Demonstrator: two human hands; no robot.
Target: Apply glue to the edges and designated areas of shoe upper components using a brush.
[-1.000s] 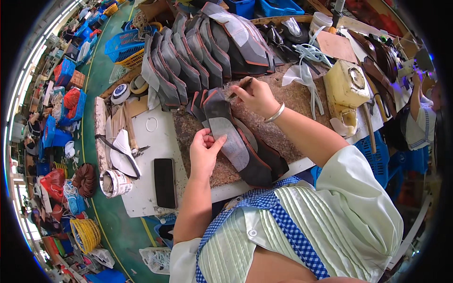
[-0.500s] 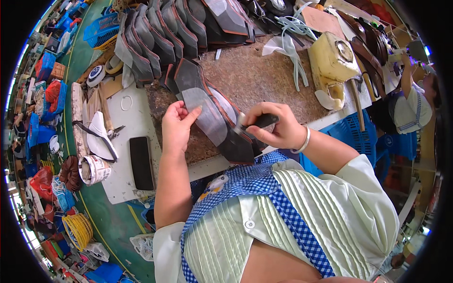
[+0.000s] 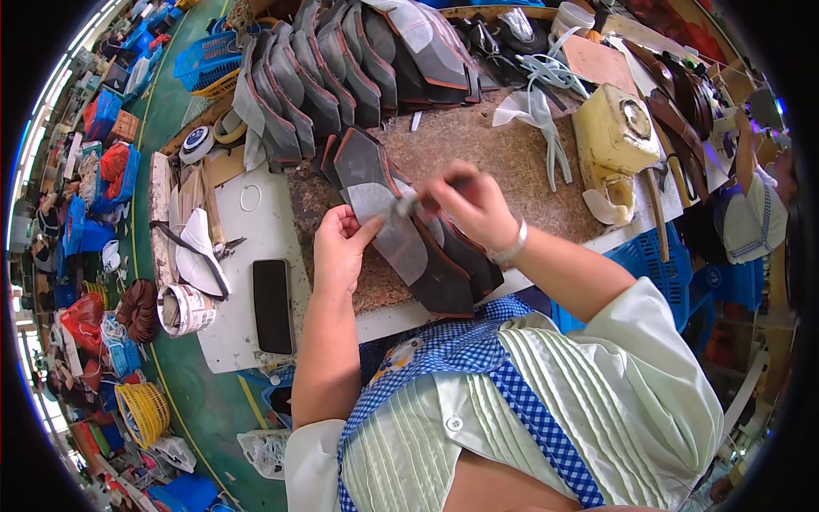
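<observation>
A dark grey shoe upper piece (image 3: 399,247) with a light grey backing and orange-red edges lies slanted across a brown work board (image 3: 478,141), overlapping other similar pieces. My left hand (image 3: 339,247) pinches its left edge, thumb on top and fingers curled at the side. My right hand (image 3: 482,209) is closed around a small dark-handled hammer (image 3: 404,207), blurred by motion. The hammer's head is over the piece's middle, near the orange-red seam and just right of my left thumb; whether it touches cannot be made out.
Overlapping upper pieces (image 3: 320,85) line the back. Right stands a yellowed plastic container (image 3: 616,132), near pale strips (image 3: 546,128). Left are a black phone (image 3: 272,305), a paper-wrapped cup (image 3: 185,309) and tape rolls (image 3: 197,143). Blue baskets (image 3: 653,264) sit below the right edge; another person (image 3: 751,213) is farther right.
My right hand and the hammer have shifted up and left along the piece, closer to my left thumb. The whole view has shifted slightly; my left hand keeps its pinch.
</observation>
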